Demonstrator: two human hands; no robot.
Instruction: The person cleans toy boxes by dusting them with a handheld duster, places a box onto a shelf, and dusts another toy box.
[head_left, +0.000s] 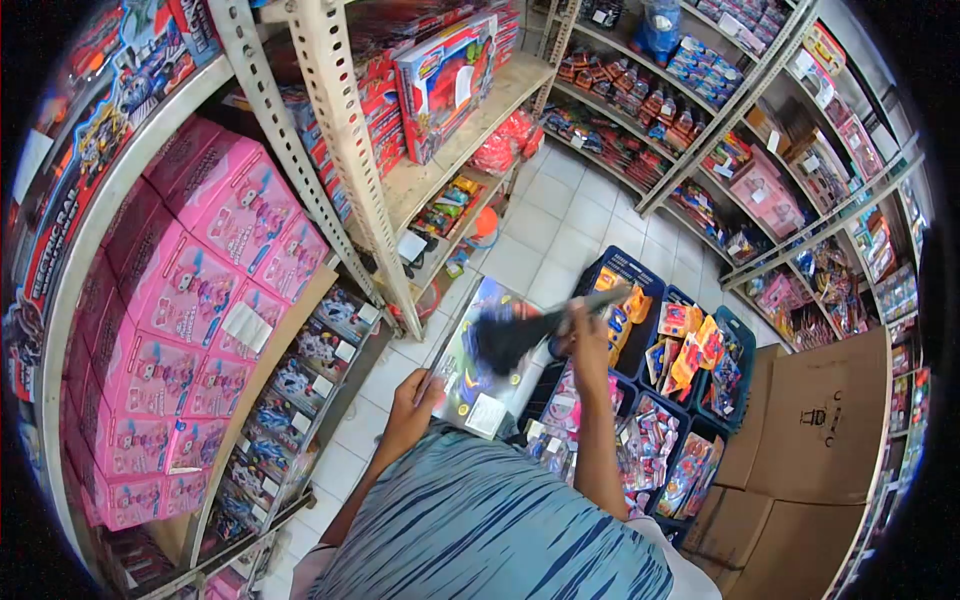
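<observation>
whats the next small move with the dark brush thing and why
Probably draw the dark, duster-like tool toward the package's near end: the right hand holds its handle, its blurred head is over the package's middle, and the left hand holds the package's edge.

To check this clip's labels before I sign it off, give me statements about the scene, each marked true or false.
1. The left hand holds a flat package. True.
2. The right hand is empty. False: it grips a dark duster, blurred in the picture.
3. The pink boxes are stacked at the left of the view. True.
4. The cartons lie left of the crates in the view. False: they lie to the right of them.
5. The shirt is plain red. False: it is blue with dark streaks.
6. The floor is laid with pale tiles. True.
</observation>
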